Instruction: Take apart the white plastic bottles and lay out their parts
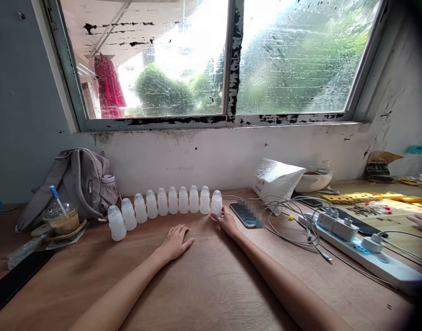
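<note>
A curved row of several frosted white baby bottles [162,202] with clear domed caps stands upright on the wooden table. At the row's right end, my right hand [227,220] grips the low part of the last baby bottle [216,202], thumb in front and fingers along its right side. That bottle rests upright on the tabletop. My left hand [176,241] lies palm down on the wood in front of the middle of the row, fingers stretched out, holding nothing and apart from the bottles.
A phone [246,215] lies just right of my right hand. Beyond it are looped cables [283,230], a power strip [362,248] and a white bag [278,179]. On the left are a grey backpack [83,184], a drink cup [62,218] and a black flat object [21,280]. Another person's hand [421,223] shows far right.
</note>
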`<state>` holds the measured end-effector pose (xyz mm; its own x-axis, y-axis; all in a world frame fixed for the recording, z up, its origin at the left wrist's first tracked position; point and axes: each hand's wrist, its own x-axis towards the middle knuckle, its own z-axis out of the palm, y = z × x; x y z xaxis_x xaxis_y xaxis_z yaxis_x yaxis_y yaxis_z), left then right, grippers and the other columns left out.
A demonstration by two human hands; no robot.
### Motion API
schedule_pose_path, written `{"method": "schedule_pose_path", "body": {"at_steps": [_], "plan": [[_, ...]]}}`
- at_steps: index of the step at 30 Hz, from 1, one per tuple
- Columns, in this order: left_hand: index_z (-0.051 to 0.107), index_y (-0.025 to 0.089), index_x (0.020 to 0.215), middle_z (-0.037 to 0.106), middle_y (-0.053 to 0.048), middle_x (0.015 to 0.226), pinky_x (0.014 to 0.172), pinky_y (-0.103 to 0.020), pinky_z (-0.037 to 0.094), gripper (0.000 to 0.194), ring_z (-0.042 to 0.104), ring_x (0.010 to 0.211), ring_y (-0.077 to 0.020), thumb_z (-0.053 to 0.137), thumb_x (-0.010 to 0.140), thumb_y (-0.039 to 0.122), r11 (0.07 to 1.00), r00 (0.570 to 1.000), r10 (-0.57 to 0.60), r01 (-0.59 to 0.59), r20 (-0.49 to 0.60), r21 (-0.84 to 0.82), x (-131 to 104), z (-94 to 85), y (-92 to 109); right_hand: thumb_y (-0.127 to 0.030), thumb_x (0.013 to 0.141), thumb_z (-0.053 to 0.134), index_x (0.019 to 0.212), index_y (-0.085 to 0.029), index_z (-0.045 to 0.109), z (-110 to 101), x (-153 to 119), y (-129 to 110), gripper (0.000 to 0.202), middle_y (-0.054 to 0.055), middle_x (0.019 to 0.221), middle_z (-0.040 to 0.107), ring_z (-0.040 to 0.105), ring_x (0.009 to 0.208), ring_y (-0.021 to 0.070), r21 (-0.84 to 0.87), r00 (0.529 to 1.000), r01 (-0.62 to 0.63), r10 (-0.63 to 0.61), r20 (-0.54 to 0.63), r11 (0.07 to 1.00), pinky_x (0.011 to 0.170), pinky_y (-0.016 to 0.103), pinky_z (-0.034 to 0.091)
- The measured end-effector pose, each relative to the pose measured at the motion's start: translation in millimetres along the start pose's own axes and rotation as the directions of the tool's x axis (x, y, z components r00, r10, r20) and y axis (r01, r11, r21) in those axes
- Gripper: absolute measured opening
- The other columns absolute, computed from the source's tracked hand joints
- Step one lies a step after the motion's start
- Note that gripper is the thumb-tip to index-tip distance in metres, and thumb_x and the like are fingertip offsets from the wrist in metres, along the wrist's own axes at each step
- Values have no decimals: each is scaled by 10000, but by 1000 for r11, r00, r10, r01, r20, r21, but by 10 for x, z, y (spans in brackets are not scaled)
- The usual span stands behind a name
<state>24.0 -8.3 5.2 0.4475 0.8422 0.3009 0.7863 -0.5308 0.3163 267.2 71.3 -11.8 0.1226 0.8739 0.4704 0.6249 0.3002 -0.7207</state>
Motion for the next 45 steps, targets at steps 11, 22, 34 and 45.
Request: {"method": "schedule_pose_path", "body": {"at_steps": [11,22,34,45], "plan": [[484,189,1075,505,-77,1112,936,-361,302,418,430,1064,-224,379,797,482,1000,1000,6,-6,-1,-1,-7,-4,-13,-326,672,567,957,-143,495,92,182,87,347,129,920,607,571,820,234,-35,998,-61,60,-30,998,688,314,407],[489,188,1075,498,-86,1134,946,-371,295,417,415,1093,-230,382,795,478,1000,1000,5,-4,9,-10,-4,-6,-12,-386,596,627,1098,-134,360,118,180,83,622,152,1083,495,480,1016,265,7,990,-36,37,-132,999,818,375,385],[528,217,984,597,-50,955,791,-334,420,252,535,893,-201,360,828,323,999,991,47,-48,-124,-6,-138,-92,-4,-109,752,395,799,-171,480,14,-395,-238,116,69,835,500,490,772,177,-242,884,454,-400,241,858,695,287,403],[356,129,1158,384,-160,1203,953,-436,257,517,332,1157,-274,523,735,374,931,432,-96,357,-897,73,-489,-875,-778,-132,796,375,740,-160,504,42,-479,-391,143,60,770,509,462,706,162,-327,844,517,-407,349,791,669,265,375]]}}
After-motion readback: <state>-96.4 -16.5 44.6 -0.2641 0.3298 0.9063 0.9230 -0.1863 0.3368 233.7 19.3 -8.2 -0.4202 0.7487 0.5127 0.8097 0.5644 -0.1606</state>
